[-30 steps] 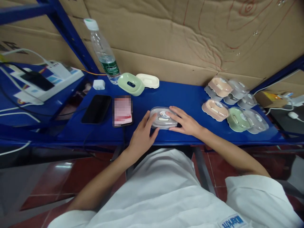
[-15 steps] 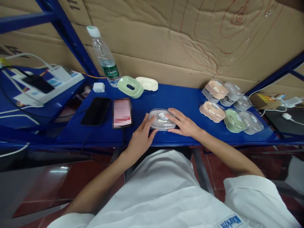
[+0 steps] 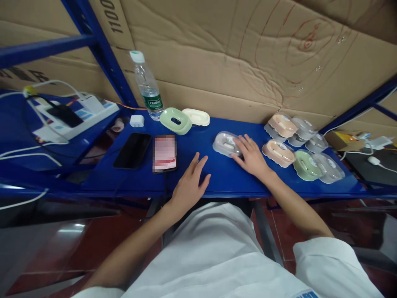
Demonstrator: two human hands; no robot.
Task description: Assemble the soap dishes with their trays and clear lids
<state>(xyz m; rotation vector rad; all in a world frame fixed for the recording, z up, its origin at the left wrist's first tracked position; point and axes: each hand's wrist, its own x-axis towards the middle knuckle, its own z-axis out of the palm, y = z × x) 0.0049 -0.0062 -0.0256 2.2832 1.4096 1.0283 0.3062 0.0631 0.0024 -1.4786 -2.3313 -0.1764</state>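
A grey oval box with a clear cover and a white label point(image 3: 223, 143) rests on the blue table. My right hand point(image 3: 252, 157) holds its right end, with the fingers over the top and the thumb at the near side. My left hand point(image 3: 190, 186) hovers over the table's near part, fingers apart and holding nothing, left of the box and separated from it.
Several packaged peach, grey and green boxes point(image 3: 278, 153) stand at the right. A green dish point(image 3: 176, 121), a cream dish point(image 3: 198, 117) and a bottle point(image 3: 151, 97) are at the back left. Two phones point(image 3: 132, 150) and a white adapter point(image 3: 137, 121) lie at the left.
The grey box has moved right and away from me, with my right hand at its right end. My left hand has let go of it and its fingers are spread.
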